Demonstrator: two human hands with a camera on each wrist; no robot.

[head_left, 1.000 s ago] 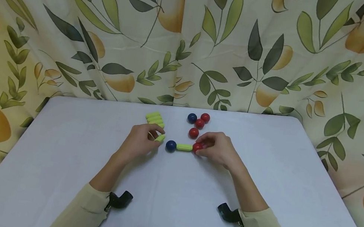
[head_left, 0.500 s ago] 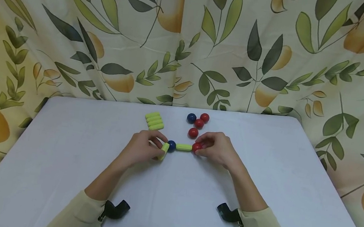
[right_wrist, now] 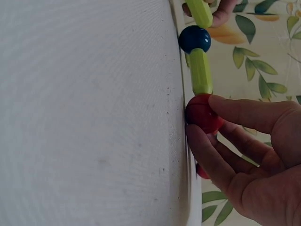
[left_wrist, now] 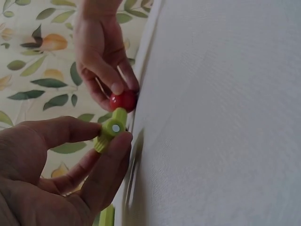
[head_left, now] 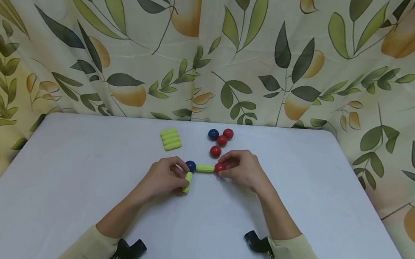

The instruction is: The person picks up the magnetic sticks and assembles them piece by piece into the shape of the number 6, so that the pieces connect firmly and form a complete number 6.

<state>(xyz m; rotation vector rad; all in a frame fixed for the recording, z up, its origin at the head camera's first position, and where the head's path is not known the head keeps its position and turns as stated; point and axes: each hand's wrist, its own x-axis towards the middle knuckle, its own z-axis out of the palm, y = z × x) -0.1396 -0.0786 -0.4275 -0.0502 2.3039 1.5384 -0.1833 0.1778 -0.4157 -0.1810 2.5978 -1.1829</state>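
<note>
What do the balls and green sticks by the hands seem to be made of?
Red ball: smooth and glossy, with a small highlight; lacquered metal or hard plastic, can't tell.
Blue ball: equally shiny, with its own highlight; same uncertainty.
Middle stick: duller, flat-sided, evenly coloured; probably moulded plastic.
Held stick, in the left hand: alike, with a pale disc in its end, perhaps a magnet.

Lime-green rods (head_left: 204, 168), red balls (head_left: 215, 151) and dark-blue balls (head_left: 213, 134) dot a white tabletop (head_left: 195, 235) at centre frame; above, a cream backdrop (head_left: 185, 50) carries a green-and-orange leaf-and-fruit print.
</note>
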